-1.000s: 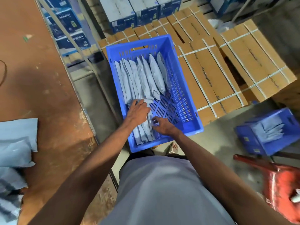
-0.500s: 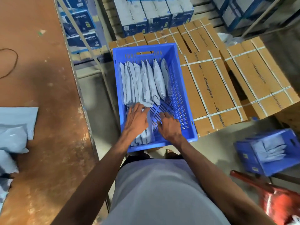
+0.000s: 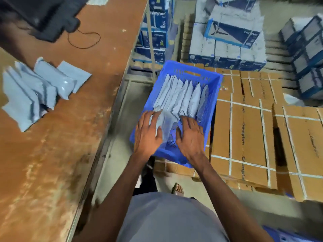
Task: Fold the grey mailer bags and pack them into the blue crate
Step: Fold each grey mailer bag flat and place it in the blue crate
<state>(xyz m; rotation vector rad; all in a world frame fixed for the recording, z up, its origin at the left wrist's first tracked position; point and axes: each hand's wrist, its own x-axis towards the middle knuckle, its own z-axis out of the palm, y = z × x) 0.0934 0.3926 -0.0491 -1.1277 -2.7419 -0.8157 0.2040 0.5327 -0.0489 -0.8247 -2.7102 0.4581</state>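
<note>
**Head view: packed row at risk of slumping in the crate**

Head camera looking down on 2 hands working inside the blue crate [image 3: 214, 95]. Left hand [image 3: 148, 135] lying flat with fingers spread, pressing on the near ends of the folded grey mailer bags [image 3: 181, 96]; gripping nothing. Right hand [image 3: 191, 135] also resting open, fingers straight, touching the bag ends and the crate floor beside them; holding nothing.

Standing roughly 7 bags on edge in a row against the crate's far-left side, leaning like files. Leaving open floor on the right side and near end of the crate, so likely toppling rightward once both palms lift; loosely folded bags probably springing open too. Judging the slick plastic as prone to sliding.

Waiting on the brown table [image 3: 57, 154] to the left: a loose pile of unfolded bags [image 3: 38, 88], lying near the table's edge but not overhanging it. Crate sitting on strapped cardboard boxes [image 3: 244, 137], its near corner seeming to reach past them, so hard downward pressing possibly tipping it. Narrow floor gap running between table and crate, with a sandalled foot [image 3: 178, 188] below; little room for swinging arms between them.
</note>
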